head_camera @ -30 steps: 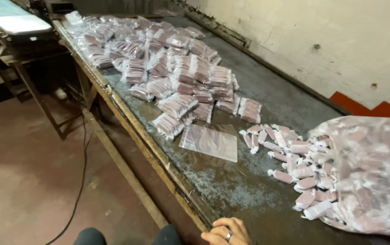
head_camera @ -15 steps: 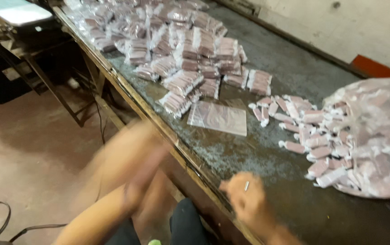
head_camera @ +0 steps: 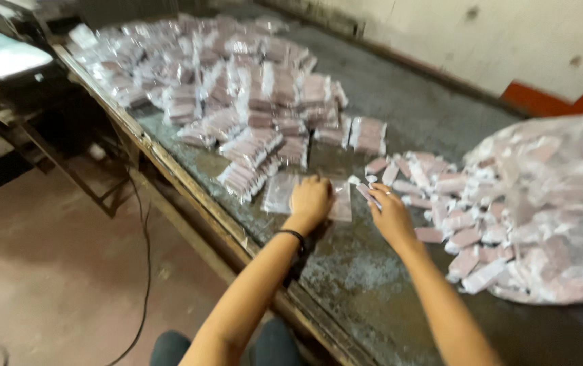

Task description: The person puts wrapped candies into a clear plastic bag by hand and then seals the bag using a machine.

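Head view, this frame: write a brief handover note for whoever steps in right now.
Left hand: rests palm down on the flat clear bag lying on the worktable; whether it grips the bag cannot be told.
Right hand: at the edge of the loose pink packets, fingertips on one small packet.
Supply: big clear sack of the same packets on the right, spilling onto the table.
Done: filled bags piled at the far left of the table.
Left: the flat bag looks unfilled; many loose packets remain.
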